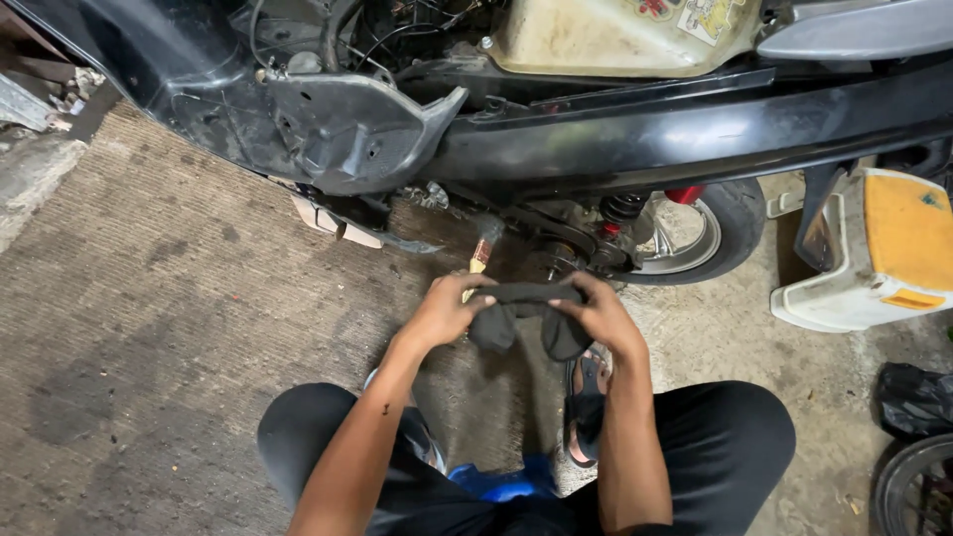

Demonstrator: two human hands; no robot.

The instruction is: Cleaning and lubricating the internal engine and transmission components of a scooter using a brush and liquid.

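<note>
The person crouches low beside a stripped scooter point(556, 139), and much of it is lost to view; the top edge of the frame cuts off its upper bodywork, and the tangle of cables under the seat is too dark to sort out. Both hands are closed on one thing, a dark rubbery band point(526, 313) held between them just in front of the knees; the left hand point(447, 310) grips its left end with fingers curled over, the right hand point(596, 313) pinches the right end, and two folds of the band sag below the fingers; what kind of part it is I cannot make out. Behind the hands the rear wheel point(695, 233) shows only in part, hidden above by the black side panel point(685, 134); a red-and-black spring sits by it, half in shadow. A sandal point(588, 397) peeks out between the knees; something blue point(501, 484) lies under the legs, mostly covered. To the right stands a white and orange plastic stool point(874, 258), cut by the frame edge; a tyre point(913, 486) is clipped at the lower right corner. To the left the rough concrete floor point(169, 328) lies open, stained in patches, with room to shift that way.
</note>
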